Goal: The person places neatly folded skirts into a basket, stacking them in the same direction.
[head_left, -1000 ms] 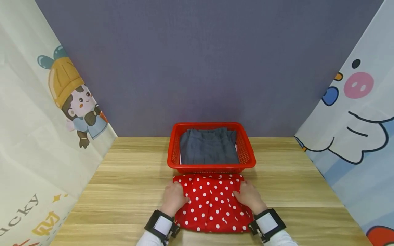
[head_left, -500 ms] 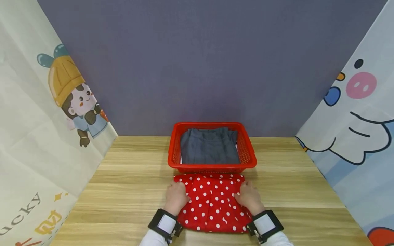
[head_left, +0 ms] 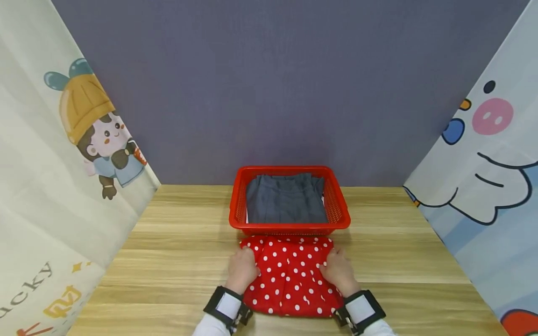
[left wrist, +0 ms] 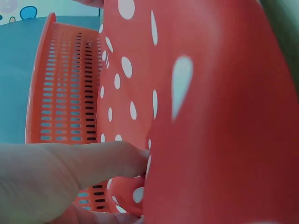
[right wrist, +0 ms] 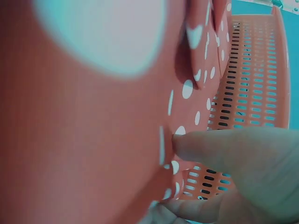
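Note:
A folded red garment with white polka dots point(head_left: 290, 280) lies in front of the red basket point(head_left: 290, 229). At its left side my left hand point(head_left: 242, 270) pinches the fabric, thumb on top. My right hand point(head_left: 339, 270) grips the opposite side the same way. In the left wrist view, the thumb point(left wrist: 117, 158) presses into the dotted cloth, with a fingertip below it. The right wrist view has the thumb point(right wrist: 201, 144) and fingers point(right wrist: 196, 210) closed on the cloth's edge, the perforated basket wall point(right wrist: 254, 70) beyond.
Dark grey folded clothing point(head_left: 286, 198) lies inside the basket, with a bit of white showing at its sides. The wooden table point(head_left: 176, 261) ends at a grey-blue panel point(head_left: 281, 93) behind. Cartoon-printed sheets point(head_left: 25, 154) border both sides.
My left hand has shifted slightly right, drawing the garment's left edge inward. My right hand stays nearly in place, its wrist a little further left. The basket has not moved.

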### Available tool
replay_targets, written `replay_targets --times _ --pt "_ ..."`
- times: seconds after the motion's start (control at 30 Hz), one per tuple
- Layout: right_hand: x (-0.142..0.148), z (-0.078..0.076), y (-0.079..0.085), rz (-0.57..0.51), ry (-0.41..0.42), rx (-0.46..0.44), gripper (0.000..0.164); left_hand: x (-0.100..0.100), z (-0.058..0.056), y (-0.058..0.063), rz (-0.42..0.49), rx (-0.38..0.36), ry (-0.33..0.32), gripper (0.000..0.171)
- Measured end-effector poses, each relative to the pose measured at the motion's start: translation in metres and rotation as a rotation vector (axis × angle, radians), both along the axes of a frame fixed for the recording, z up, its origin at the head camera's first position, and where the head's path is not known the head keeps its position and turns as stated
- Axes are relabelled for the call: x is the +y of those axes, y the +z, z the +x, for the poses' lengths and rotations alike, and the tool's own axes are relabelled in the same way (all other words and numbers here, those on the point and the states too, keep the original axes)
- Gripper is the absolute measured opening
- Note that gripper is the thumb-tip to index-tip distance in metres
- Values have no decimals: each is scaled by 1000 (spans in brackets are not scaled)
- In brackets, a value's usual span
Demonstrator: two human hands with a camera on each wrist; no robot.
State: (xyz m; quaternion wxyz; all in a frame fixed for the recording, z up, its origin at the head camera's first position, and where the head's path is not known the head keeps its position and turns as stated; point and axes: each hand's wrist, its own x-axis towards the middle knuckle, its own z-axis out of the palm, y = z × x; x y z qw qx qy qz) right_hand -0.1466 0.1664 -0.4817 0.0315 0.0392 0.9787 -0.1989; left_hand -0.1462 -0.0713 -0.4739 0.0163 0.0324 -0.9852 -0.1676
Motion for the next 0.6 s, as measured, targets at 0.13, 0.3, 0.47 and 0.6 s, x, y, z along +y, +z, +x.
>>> replay_targets --times 0.13,0.3,0.47,0.6 --pt "2 0 -2 -44 -2 -13 59 2 -1 -2 93 6 -15 33" --pt "2 -1 -5 -121 3 -49 51 -1 2 -5 135 19 -25 26" --pt "3 0 -10 -202 9 -99 43 -8 5 -5 247 -22 -31 20" --pt "4 3 -9 -286 12 -111 44 -12 7 -3 340 -85 -2 18"
